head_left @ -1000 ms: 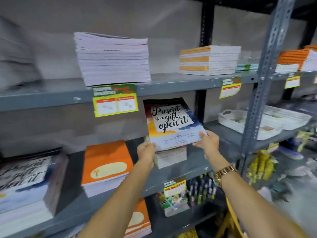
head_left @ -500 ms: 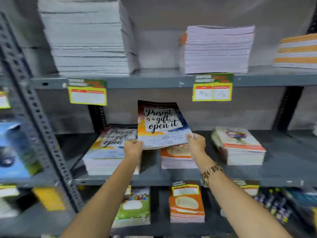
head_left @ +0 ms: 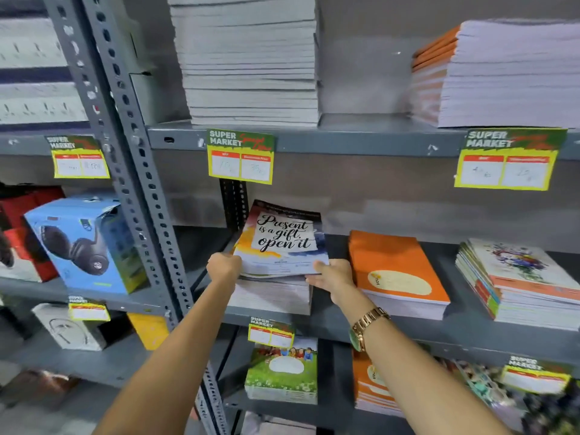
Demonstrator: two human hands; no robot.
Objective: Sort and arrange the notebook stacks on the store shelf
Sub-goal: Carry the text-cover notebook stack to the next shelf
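I hold a notebook (head_left: 282,243) with a "Present is a gift, open it" cover by its near corners, tilted up at the back. My left hand (head_left: 223,265) grips its left corner and my right hand (head_left: 333,276) its right corner. It hovers just over a stack of white-edged notebooks (head_left: 270,295) at the left end of the middle shelf (head_left: 408,332). To the right lie an orange notebook stack (head_left: 397,271) and a floral-cover stack (head_left: 521,284).
A perforated grey upright (head_left: 131,183) stands left of my arms, with a blue headphone box (head_left: 84,243) beyond it. Tall notebook stacks (head_left: 251,58) fill the upper shelf. Price tags (head_left: 240,157) hang from the shelf edges. Green and orange stacks (head_left: 282,370) sit below.
The view has swung left along the shelves. My hands have carried the notebook left and lowered it onto the leftmost stack of matching notebooks.
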